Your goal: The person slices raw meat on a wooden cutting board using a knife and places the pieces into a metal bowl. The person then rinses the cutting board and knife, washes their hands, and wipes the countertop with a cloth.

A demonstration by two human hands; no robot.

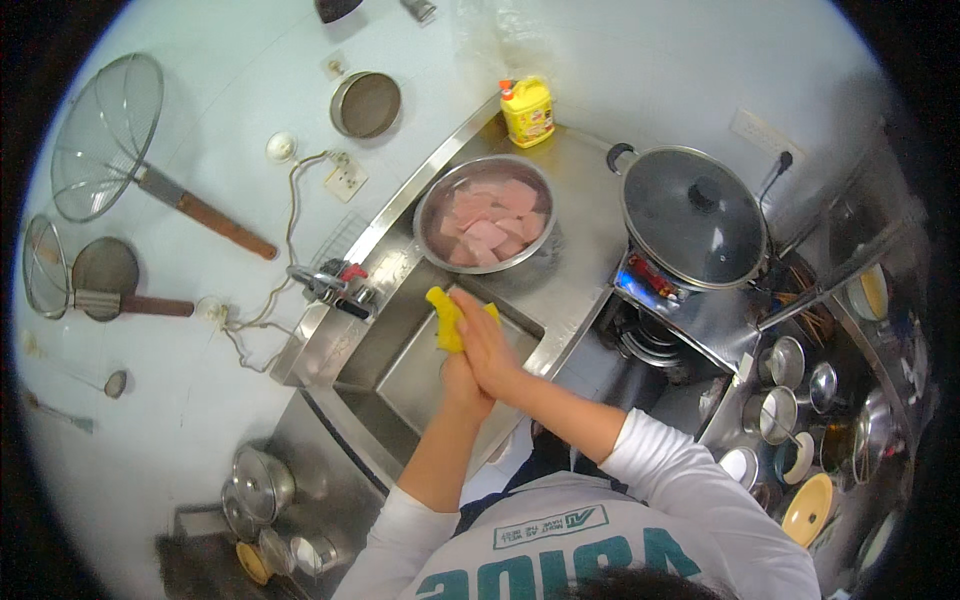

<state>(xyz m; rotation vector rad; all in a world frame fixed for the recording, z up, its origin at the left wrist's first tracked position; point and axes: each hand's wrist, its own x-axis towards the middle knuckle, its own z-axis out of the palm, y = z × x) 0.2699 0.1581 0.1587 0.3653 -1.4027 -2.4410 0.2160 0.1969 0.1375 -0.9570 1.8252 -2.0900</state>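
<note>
Over the stainless steel sink (420, 375), my two hands press together around a yellow cloth or sponge (448, 322). The right hand (491, 356) lies with its fingers flat along the yellow piece, which sticks out on both sides of them. My left hand (461, 379) is pressed against the right palm from the other side; its fingers are mostly hidden. Just beyond the hands stands a metal bowl (551, 217) of pale pink meat pieces (487, 234) in liquid. A faucet (330, 287) is mounted at the sink's left edge.
A yellow detergent jug (529, 112) stands in the back corner. At right, a lidded pan (694, 217) sits on a portable stove (651, 276). Mesh strainers (109, 142) hang on the left wall. Lidded pots (262, 484) stand lower left; several bowls and pans (780, 412) fill the right side.
</note>
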